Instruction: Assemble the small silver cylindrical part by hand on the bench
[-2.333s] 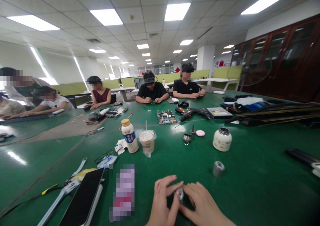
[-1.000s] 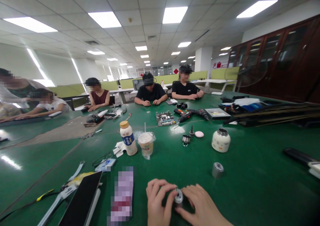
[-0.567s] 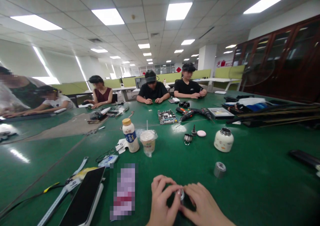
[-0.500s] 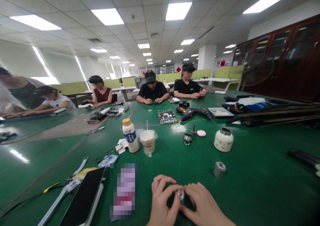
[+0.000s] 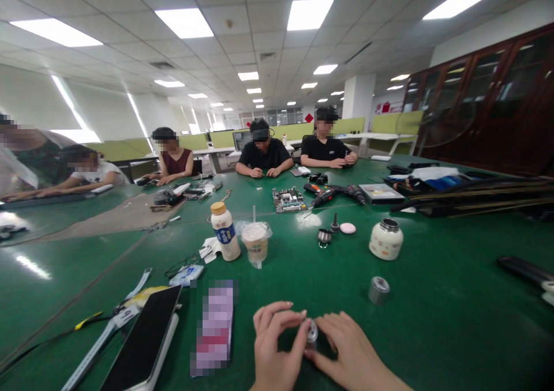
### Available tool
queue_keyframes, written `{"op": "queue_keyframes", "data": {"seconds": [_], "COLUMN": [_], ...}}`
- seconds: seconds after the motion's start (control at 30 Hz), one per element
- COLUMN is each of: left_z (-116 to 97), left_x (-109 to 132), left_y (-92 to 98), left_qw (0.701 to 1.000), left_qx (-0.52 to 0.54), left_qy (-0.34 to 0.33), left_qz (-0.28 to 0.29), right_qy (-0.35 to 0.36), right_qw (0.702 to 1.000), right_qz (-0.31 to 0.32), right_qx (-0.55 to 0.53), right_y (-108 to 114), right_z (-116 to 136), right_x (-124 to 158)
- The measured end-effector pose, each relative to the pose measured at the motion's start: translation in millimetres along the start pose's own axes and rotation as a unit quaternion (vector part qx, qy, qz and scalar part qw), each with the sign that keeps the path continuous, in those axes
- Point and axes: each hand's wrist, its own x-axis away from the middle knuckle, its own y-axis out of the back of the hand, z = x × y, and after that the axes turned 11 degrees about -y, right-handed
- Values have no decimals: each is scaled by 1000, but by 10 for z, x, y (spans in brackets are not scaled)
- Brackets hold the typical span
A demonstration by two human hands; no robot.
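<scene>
Fingers of the left hand [image 5: 279, 345] and right hand [image 5: 348, 345], I see, curl nearly closed, holding a small metal cylinder [image 5: 312, 335] between them, lower centre of the frame.

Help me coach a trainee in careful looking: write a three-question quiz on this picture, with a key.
1. Multiple choice: what is between the fingers of the left hand and the right hand?
A) a flat, black-screened phone
B) a small silver metal cylinder
C) a black-and-orange power drill

2. True or false: the round cream-white jar with small printed pictures stands upright.

3. Fill in the blank: in the picture, the clear plastic cup with a straw is just to the ____ of the cream-coloured bottle with a yellow cap and blue label.

Key: 1. B; 2. true; 3. right
</scene>
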Motion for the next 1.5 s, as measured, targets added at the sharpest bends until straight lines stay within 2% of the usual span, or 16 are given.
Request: {"op": "queue_keyframes", "data": {"seconds": [0.07,0.23,0.3,0.4,0.53,0.6,0.77,0.9,0.97,1.07,1.17,1.27,1.5], "left_z": [73,268,292,254,141,110,191,271,273,232,156,78,7], "left_x": [0,54,68,62,49,58,144,236,250,203,112,40,46], "left_y": [-6,-74,-91,-75,-24,-20,-104,-185,-195,-157,-79,-19,-17], "left_qw": [999,982,977,983,996,996,990,986,986,988,994,997,992], "left_qx": [-36,-58,-53,-56,-42,-43,-38,-11,-8,-8,5,61,120], "left_qy": [27,118,130,118,46,36,85,56,49,51,60,24,29], "left_qz": [-1,136,158,126,67,76,107,155,161,146,86,35,-9], "right_qy": [1,2,1,-5,-7,-5,2,6,3,3,5,4,12], "right_qw": [1000,1000,1000,1000,1000,1000,1000,1000,1000,1000,1000,1000,1000], "right_qz": [-7,-10,-6,-3,-1,-3,-11,-14,-12,-8,-5,-6,-8], "right_qx": [-1,0,1,2,4,7,11,10,10,11,9,7,11], "right_y": [1,8,14,19,24,29,29,18,16,19,25,27,33], "right_z": [-3,-3,3,12,17,20,23,15,12,13,14,11,15], "right_x": [-3,-7,-6,-1,3,1,-1,5,3,-2,-1,4,0]}}
